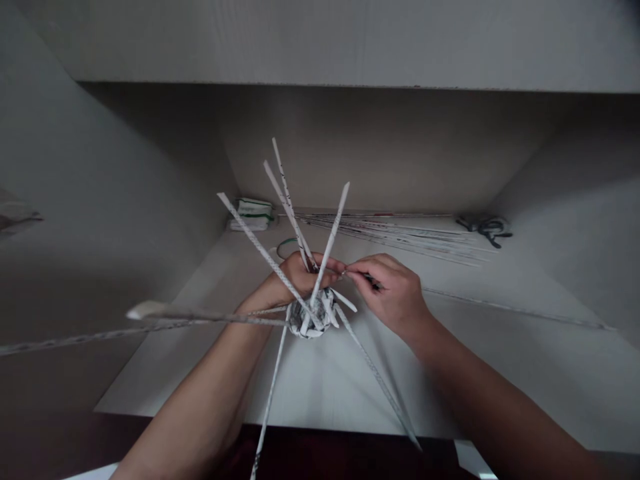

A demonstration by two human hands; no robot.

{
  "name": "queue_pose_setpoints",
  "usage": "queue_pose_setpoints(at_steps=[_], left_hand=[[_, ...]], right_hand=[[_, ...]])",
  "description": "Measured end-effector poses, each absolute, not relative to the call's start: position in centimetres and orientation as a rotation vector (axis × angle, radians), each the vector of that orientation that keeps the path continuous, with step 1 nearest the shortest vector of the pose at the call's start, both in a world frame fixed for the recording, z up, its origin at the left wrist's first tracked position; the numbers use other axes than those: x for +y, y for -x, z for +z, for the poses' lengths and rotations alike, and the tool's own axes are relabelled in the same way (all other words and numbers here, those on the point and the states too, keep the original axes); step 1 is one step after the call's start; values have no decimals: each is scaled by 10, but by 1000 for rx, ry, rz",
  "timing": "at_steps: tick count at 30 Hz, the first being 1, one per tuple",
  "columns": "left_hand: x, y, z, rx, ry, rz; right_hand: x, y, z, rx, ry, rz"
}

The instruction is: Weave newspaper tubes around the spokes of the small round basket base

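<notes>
A small round basket (303, 323) woven from rolled newspaper tubes is at the middle of the view. Several long paper tubes (260, 247) stick up and out from it, and others hang toward the front edge. My left hand (307, 270) is closed around the basket's far side, with its fingers partly hidden behind upright tubes. Just to the right, my right hand (387, 283) pinches the thin end of a paper tube near the left fingertips. Another length of paper tube (520, 310) runs out rightward from behind the right hand; whether it is the same tube is hidden.
Loose paper tubes (400, 233) lie along the back of the white shelf surface (500, 373). A white and green packet (254, 215) sits at the back left corner, and dark-handled scissors (487, 228) at the back right. Side walls and an upper board (350, 47) enclose the space.
</notes>
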State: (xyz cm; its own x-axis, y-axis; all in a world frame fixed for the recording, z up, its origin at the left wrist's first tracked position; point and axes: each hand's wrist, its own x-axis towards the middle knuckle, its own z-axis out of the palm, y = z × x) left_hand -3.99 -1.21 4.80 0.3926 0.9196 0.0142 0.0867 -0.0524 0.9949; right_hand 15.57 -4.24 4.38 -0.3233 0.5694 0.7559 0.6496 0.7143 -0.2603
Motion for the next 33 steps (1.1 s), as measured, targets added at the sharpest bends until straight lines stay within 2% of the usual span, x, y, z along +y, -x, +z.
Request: queue_pose_setpoints(at_steps=[6,33], left_hand=[[-13,40,49,966,-1476,877],[-20,40,59,700,-1116,777]], right_hand=[[-45,-156,47,-2126,908,-262],[-46,-154,47,-2082,965,-330]])
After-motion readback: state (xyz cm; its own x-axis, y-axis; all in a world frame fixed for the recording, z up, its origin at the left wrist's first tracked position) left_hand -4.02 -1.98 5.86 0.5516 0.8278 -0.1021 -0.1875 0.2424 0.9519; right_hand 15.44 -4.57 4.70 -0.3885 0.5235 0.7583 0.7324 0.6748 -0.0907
